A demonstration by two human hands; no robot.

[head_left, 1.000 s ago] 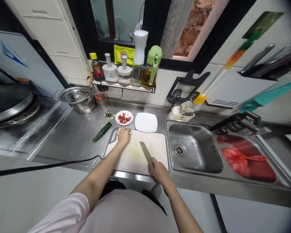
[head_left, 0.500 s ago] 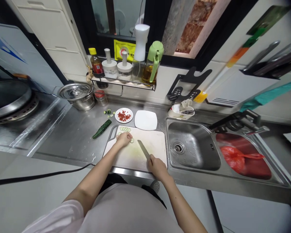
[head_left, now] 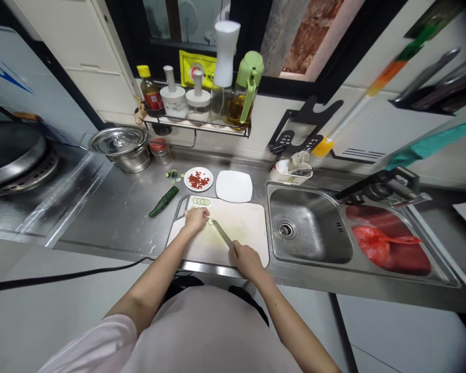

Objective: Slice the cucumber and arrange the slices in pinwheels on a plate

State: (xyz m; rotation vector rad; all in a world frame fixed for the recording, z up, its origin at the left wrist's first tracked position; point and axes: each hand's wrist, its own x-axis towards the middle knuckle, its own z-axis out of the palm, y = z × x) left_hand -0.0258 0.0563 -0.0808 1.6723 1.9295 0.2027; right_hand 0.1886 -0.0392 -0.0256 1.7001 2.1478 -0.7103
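My right hand grips a knife by its handle, low over the white cutting board. The blade points up and left, its tip at a pale cucumber slice. Just left of that slice, my left hand rests over the board with its fingers drawn together; whatever they hold is hidden. Above it lies a row of overlapping cucumber slices, with more partly covered by the hand. A dark green cucumber piece lies on the counter left of the board.
Behind the board stand a plate of chopped red pieces and a white square plate. Cucumber scraps lie near a lidded steel pot. A sink adjoins on the right. A condiment rack hangs above.
My right hand has brought the knife left and up, so its tip has moved from clear of the loose slice to it. My left hand has shifted slightly left of that slice.
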